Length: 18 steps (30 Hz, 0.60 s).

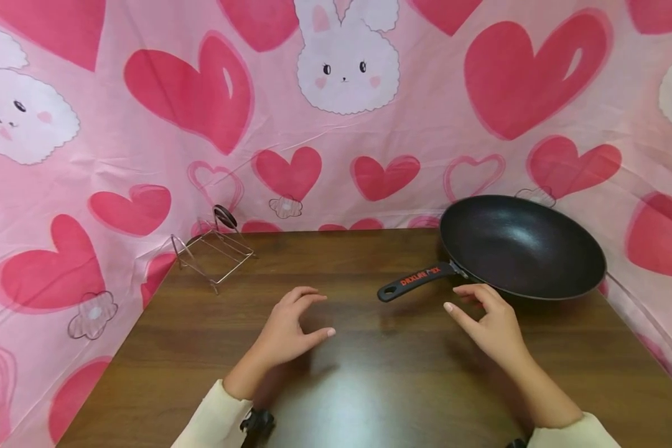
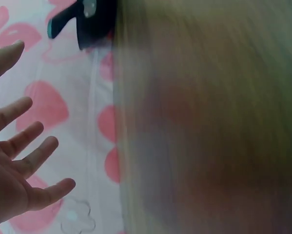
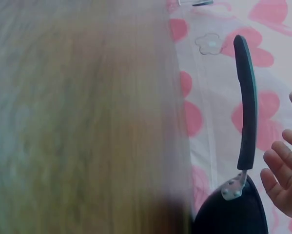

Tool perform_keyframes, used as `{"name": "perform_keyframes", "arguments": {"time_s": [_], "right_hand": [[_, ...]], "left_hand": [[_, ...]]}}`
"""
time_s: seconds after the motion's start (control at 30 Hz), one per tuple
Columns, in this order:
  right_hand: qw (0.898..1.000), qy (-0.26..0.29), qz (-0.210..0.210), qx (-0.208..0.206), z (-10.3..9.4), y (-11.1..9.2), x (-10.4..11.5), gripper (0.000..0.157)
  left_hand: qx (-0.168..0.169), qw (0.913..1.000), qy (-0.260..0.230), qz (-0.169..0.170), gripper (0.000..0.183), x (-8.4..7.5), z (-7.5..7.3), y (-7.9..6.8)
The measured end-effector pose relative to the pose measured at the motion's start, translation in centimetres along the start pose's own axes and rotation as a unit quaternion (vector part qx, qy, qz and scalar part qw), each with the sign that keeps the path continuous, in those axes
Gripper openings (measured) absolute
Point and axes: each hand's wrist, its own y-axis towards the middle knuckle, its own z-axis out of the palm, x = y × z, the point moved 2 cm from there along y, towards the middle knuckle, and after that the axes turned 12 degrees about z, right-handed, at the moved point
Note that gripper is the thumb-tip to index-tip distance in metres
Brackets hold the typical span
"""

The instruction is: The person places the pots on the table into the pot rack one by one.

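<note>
A black frying pan stands at the right of the wooden table, its handle pointing left with orange-red lettering on it. My right hand hovers just in front of the pan, fingers loosely bent and holding nothing. In the right wrist view that hand appears beside the black handle, apart from it. My left hand is over the middle of the table, fingers spread and holding nothing. The left wrist view shows the same hand with its fingers apart.
A small metal wire rack with a dark oval piece at its back stands at the table's far left. Pink cloth with hearts and rabbits hangs behind and along both sides of the brown wooden table.
</note>
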Motion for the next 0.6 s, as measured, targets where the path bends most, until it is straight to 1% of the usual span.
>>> {"name": "perform_keyframes", "arguments": {"time_s": [0.1,0.17,0.23,0.3,0.43,0.53,0.6], "right_hand": [[0.999,0.012,0.035,0.017,0.2,0.1,0.1,0.022],[0.997,0.025,0.066,0.031,0.3,0.1,0.1,0.022],[0.993,0.037,0.098,0.045,0.3,0.2,0.1,0.023],[0.988,0.049,0.132,0.061,0.3,0.2,0.1,0.027],[0.973,0.078,0.196,0.099,0.5,0.5,0.1,0.034],[0.956,0.12,0.236,0.126,0.9,0.7,0.0,0.038],[0.943,0.159,0.259,0.139,1.2,0.8,0.0,0.037]], "left_hand": [[-0.006,0.9992,-0.04,-0.001,0.053,-0.4,0.7,0.8],[-0.012,0.998,-0.062,0.001,0.049,-0.8,1.2,1.3],[-0.017,0.9959,-0.089,0.0,0.046,-1.1,1.6,1.8],[-0.016,0.9922,-0.123,-0.01,0.043,-1.3,2.0,2.3],[-0.008,0.9803,-0.193,-0.042,0.039,-1.7,2.8,3.5],[-0.004,0.9706,-0.231,-0.067,0.036,-1.8,3.4,4.5],[-0.004,0.9646,-0.25,-0.084,0.035,-1.9,3.8,5.2]]}}
